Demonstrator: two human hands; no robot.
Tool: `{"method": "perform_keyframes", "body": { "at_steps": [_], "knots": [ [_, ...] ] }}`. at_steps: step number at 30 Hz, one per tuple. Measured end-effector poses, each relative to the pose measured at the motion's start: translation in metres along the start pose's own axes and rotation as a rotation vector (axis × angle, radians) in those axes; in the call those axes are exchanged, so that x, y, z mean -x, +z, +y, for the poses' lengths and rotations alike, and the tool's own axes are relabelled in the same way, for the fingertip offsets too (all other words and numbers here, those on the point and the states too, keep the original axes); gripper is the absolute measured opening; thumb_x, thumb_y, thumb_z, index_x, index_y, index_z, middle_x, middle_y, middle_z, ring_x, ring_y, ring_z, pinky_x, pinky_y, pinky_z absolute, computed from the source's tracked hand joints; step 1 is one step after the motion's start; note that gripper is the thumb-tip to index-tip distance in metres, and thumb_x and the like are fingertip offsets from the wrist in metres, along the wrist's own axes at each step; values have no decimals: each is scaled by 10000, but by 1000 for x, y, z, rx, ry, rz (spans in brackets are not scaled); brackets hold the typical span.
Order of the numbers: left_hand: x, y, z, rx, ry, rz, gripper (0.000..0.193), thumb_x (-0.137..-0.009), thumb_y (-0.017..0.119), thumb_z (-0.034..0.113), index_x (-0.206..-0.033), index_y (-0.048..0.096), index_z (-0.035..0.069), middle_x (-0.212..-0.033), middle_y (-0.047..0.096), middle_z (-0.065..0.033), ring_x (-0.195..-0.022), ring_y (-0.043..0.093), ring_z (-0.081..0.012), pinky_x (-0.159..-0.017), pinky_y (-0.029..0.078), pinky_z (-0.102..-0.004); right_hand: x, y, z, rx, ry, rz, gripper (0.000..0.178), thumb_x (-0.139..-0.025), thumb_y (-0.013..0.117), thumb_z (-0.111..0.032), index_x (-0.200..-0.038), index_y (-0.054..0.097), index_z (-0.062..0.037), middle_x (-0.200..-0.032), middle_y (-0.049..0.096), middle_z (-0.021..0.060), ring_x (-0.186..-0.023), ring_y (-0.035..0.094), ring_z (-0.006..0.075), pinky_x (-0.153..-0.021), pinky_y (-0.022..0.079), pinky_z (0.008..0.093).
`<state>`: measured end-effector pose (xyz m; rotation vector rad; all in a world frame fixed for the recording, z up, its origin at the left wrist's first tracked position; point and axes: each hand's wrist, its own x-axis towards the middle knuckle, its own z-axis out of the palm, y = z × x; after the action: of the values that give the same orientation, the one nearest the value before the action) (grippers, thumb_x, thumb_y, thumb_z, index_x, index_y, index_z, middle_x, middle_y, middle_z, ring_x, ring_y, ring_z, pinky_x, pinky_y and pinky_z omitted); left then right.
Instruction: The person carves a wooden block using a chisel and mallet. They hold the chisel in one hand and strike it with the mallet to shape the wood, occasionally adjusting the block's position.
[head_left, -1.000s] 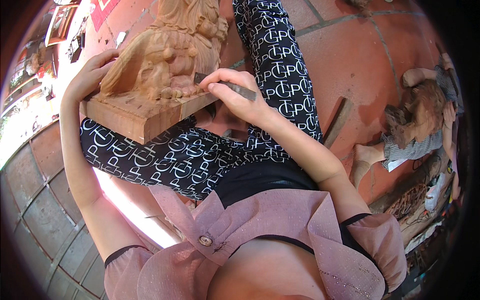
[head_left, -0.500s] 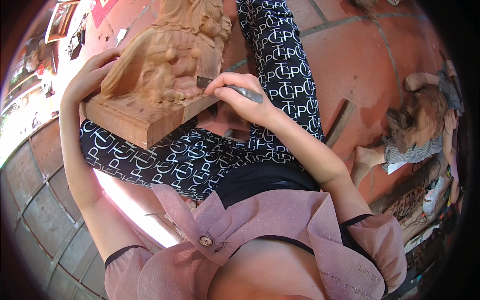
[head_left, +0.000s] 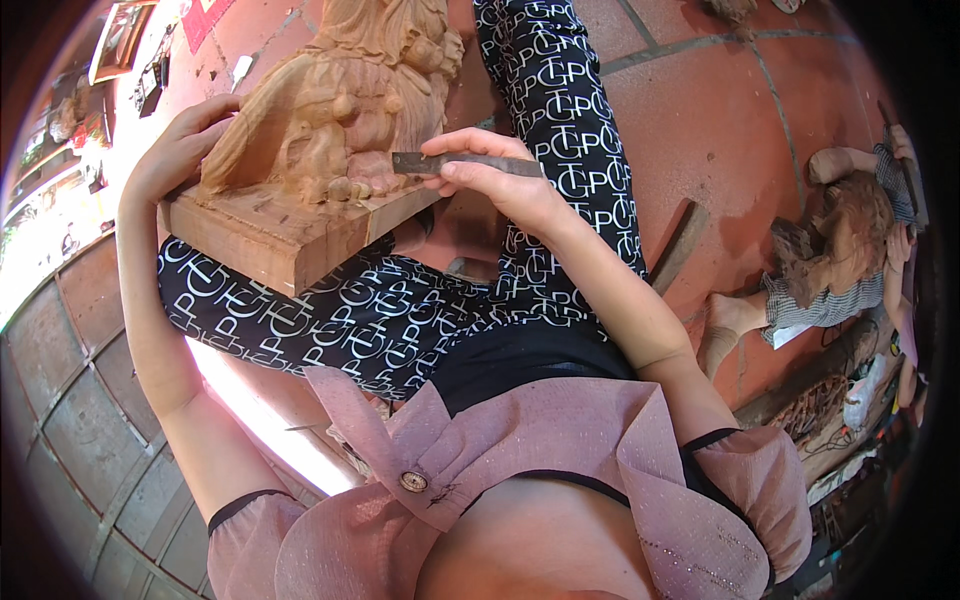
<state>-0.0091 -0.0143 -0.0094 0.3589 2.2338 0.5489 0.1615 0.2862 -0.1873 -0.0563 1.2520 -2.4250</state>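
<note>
A carved wooden statue (head_left: 330, 140) on a thick square base (head_left: 270, 240) rests tilted over my lap in its dark patterned trousers. My left hand (head_left: 180, 155) curves round the statue's left side, steadying it, with the fingertips partly hidden behind the wood. In my right hand (head_left: 495, 180) is a flat, dark chisel-like blade (head_left: 420, 163), pinched between thumb and fingers. The blade's end reaches the lower right part of the carving, just above the base. Whether its edge touches the wood, I cannot tell.
A flat wooden bar (head_left: 680, 245) lies on the red tiled floor to the right. Beyond it another person (head_left: 730, 320) sits with a rough brown wood piece (head_left: 845, 235). Grey tiles (head_left: 90, 410) spread at the lower left. A framed object (head_left: 120, 40) stands at the far left.
My right hand has turned the blade: its flat face and straight length now show, and the fingers have straightened along it. The left hand and statue stay in place.
</note>
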Motion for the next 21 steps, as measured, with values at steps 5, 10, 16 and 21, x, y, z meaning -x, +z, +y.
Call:
{"method": "perform_keyframes", "body": {
  "at_steps": [5, 10, 16, 21],
  "knots": [
    [2, 1, -1, 21, -29, 31, 298, -978, 488, 181, -1205, 557, 0, -1097, 612, -31, -1005, 542, -94, -907, 421, -231, 0, -5, 5, -89, 33, 10, 316, -892, 588, -95, -1173, 595, 50, -973, 682, 143, -911, 662, 178, -829, 524, 285],
    [0, 0, 1, 21, -19, 4, 303, -977, 491, 183, -1213, 556, 4, -1098, 614, -34, -1008, 543, -93, -906, 423, -232, -6, -12, 22, -324, 68, -18, 323, -901, 574, -65, -1193, 564, 73, -1005, 670, 181, -931, 673, 235, -845, 539, 324],
    [5, -1, 1, 4, -30, 11, 311, -975, 491, 181, -1222, 555, 3, -1103, 616, -39, -1010, 543, -98, -913, 420, -238, -11, -8, 36, -480, 78, -21, 331, -911, 566, -59, -1203, 537, 94, -1033, 657, 204, -933, 673, 264, -838, 554, 349],
    [-2, 3, 3, -6, -29, 21, 313, -971, 491, 179, -1219, 555, -2, -1103, 616, -41, -1008, 544, -103, -917, 418, -241, -9, -9, 35, -511, 98, 14, 342, -913, 558, -56, -1217, 519, 96, -1049, 648, 214, -941, 669, 276, -842, 551, 352]
  ]
}}
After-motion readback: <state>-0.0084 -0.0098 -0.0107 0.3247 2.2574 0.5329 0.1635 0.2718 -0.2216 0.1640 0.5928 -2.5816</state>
